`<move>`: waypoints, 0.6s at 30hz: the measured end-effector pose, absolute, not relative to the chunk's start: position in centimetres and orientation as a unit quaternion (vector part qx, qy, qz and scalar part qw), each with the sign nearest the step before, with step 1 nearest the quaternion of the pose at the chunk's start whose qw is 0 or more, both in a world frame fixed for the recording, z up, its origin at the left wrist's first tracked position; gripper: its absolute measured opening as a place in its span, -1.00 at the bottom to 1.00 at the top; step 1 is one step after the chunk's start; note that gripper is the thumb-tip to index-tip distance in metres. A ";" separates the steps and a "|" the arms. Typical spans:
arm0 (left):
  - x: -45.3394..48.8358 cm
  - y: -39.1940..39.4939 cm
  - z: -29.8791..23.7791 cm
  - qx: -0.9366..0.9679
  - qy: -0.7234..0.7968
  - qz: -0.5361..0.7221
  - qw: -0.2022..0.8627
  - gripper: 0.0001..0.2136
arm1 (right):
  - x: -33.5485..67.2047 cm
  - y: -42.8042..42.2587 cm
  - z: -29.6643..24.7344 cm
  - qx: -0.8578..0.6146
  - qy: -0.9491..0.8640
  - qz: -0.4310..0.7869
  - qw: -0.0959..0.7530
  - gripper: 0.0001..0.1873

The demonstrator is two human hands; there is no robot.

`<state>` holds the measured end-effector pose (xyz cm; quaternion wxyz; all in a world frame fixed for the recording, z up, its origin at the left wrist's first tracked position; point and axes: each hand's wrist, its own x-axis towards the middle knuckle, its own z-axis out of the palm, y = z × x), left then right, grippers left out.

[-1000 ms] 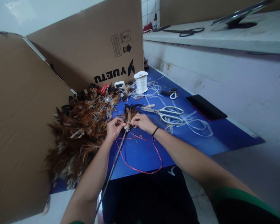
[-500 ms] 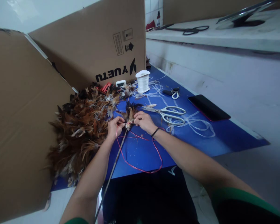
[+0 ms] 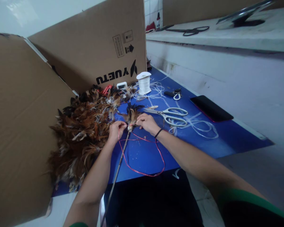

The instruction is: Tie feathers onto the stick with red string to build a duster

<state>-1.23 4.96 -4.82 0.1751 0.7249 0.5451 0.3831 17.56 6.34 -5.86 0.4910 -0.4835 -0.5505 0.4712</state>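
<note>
A thin stick (image 3: 119, 167) runs from below the table edge up to a small bunch of brown and black feathers (image 3: 132, 114) at its tip. Red string (image 3: 144, 174) wraps the base of the feathers and hangs in a wide loop over the blue table. My left hand (image 3: 116, 130) pinches the string just left of the binding. On the other side my right hand (image 3: 145, 122) is closed on the string too, close against the feathers. Both hands hold the string drawn out sideways from the stick. The fingertips partly hide the wrap.
A large heap of brown feathers (image 3: 85, 135) lies at left, against cardboard boxes (image 3: 85, 47). White-handled scissors (image 3: 168, 115), a spool of white ribbon (image 3: 144, 83), loose ribbon (image 3: 207, 127), small snips (image 3: 174, 94) and a phone (image 3: 211, 108) lie on the blue table (image 3: 142, 157).
The hands stay at the feather base with the string between them, shifting only slightly. The whole view has moved a little.
</note>
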 end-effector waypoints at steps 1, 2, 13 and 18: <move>-1.3 5.1 -4.9 0.712 0.543 0.393 0.210 -0.96 | 17.6 6.4 -5.9 -0.482 -0.549 0.473 0.492 -0.91; -1.4 5.1 -4.9 0.694 0.539 0.404 0.253 -0.93 | 17.7 6.4 -5.9 -0.482 -0.548 0.475 0.492 -0.90; -0.2 4.2 -4.3 0.567 0.396 0.502 0.519 -0.72 | 17.9 6.1 -4.9 -0.512 -0.569 0.465 0.444 -0.90; -0.2 4.6 -4.8 0.624 0.409 0.455 0.486 -0.73 | 18.1 5.8 -4.5 -0.505 -0.599 0.450 0.428 -0.90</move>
